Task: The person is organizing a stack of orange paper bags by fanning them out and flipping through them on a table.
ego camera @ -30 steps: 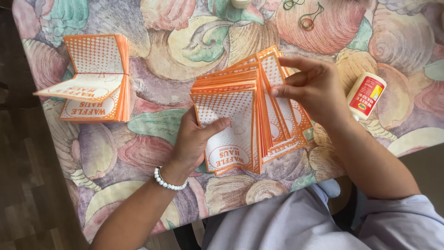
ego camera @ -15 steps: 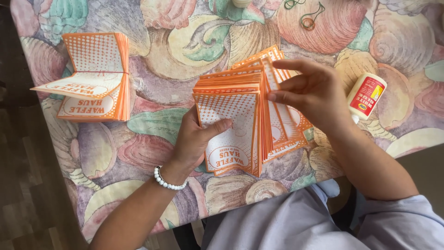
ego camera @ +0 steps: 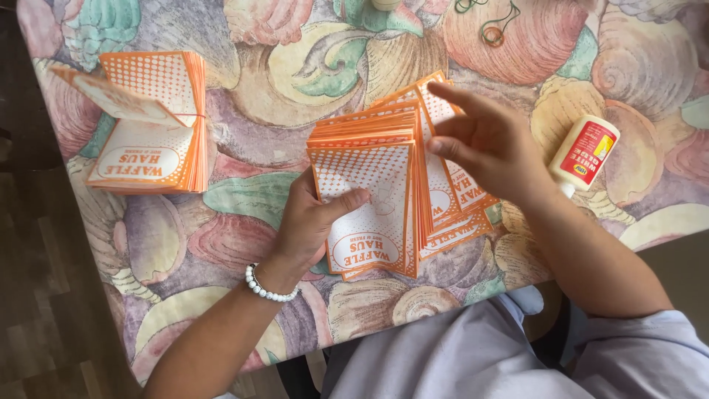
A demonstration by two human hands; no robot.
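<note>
A fanned stack of orange and white paper bags [ego camera: 384,192] lies on the table in front of me. My left hand [ego camera: 314,222], with a white bead bracelet at the wrist, grips the left side of the stack, thumb pressed on the top bag. My right hand [ego camera: 491,144] hovers over the fanned right part of the stack, fingers spread and pointing left, holding nothing.
A second bundle of the same orange bags [ego camera: 151,125] sits at the far left, its top sheets curled up. A white glue bottle [ego camera: 583,155] with a red label lies right of my right hand. Rubber bands [ego camera: 491,26] lie at the far edge. The tablecloth [ego camera: 251,59] has a shell pattern.
My right hand has lifted off the fanned bags and opened its fingers. My left hand has kept its grip on the stack.
</note>
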